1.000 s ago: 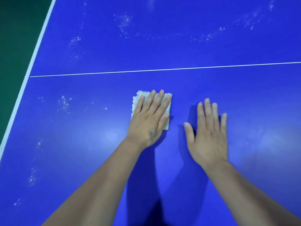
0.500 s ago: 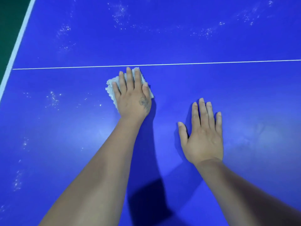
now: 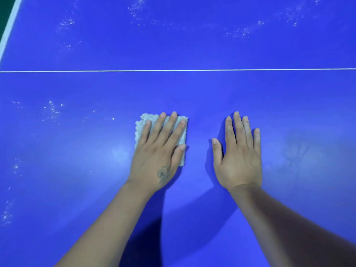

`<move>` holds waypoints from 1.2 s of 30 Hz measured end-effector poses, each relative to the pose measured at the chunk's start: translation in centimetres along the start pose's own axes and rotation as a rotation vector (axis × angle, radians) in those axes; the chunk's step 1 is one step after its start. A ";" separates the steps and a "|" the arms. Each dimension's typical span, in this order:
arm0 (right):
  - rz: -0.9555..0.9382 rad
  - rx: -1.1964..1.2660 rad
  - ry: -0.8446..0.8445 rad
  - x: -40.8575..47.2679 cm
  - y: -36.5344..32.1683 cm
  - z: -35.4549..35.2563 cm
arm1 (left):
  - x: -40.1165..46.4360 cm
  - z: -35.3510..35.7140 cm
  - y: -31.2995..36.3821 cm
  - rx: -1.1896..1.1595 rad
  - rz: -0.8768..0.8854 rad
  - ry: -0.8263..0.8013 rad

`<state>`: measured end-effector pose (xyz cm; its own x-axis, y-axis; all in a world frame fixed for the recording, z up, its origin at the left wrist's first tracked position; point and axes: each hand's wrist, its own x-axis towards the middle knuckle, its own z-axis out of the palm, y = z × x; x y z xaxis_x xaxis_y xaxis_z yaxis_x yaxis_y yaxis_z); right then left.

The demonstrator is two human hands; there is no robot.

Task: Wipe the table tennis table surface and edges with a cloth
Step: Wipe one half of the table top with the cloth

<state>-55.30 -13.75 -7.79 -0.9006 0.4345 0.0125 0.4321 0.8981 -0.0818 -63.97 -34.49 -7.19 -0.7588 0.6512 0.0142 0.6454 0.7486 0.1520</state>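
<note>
At the upper left corner of the frame a strip of dark green floor (image 3: 4,8) is seen beyond the white edge line (image 3: 11,22) of the blue desk (image 3: 192,45). White dusty specks (image 3: 52,110) are scattered at left centre, with more along the top. Just left of centre the pale cloth (image 3: 146,122) is pressed flat under the left hand (image 3: 158,151), fingers straight and slightly spread. The cloth is judged light, soft and limp, likely to bunch; it is best driven by a flat palm on its middle. The right hand (image 3: 238,153) is laid flat on bare desk, fingers together, apart from the cloth. The surface is judged hard, smooth and slightly glossy. A thin white line (image 3: 231,69) is drawn across the upper frame.
</note>
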 end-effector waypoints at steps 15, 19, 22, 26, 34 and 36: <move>-0.013 0.013 0.025 0.0 0.0 0.3 | 7.5 1.4 0.0 -0.026 -0.363 0.126; -0.012 0.017 0.036 0.0 0.0 0.2 | 3.9 1.2 3.0 -0.040 -0.175 0.089; -0.012 0.016 0.040 0.0 0.0 0.3 | -0.5 0.7 2.9 -0.035 -0.027 0.024; -0.012 -0.001 0.036 -0.1 0.0 0.5 | -4.7 -0.4 -0.8 -0.055 0.038 -0.024; -0.023 -0.010 0.042 -0.2 -0.1 0.5 | -0.8 0.3 -4.0 -0.014 -0.404 0.085; -0.025 -0.009 0.044 -0.2 -0.2 0.4 | 1.4 1.0 -1.8 -0.020 -0.538 0.098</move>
<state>-55.18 -14.07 -8.20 -0.9082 0.4145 0.0582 0.4103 0.9091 -0.0724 -66.07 -34.81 -8.40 -0.9866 0.1619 0.0210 0.1630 0.9696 0.1824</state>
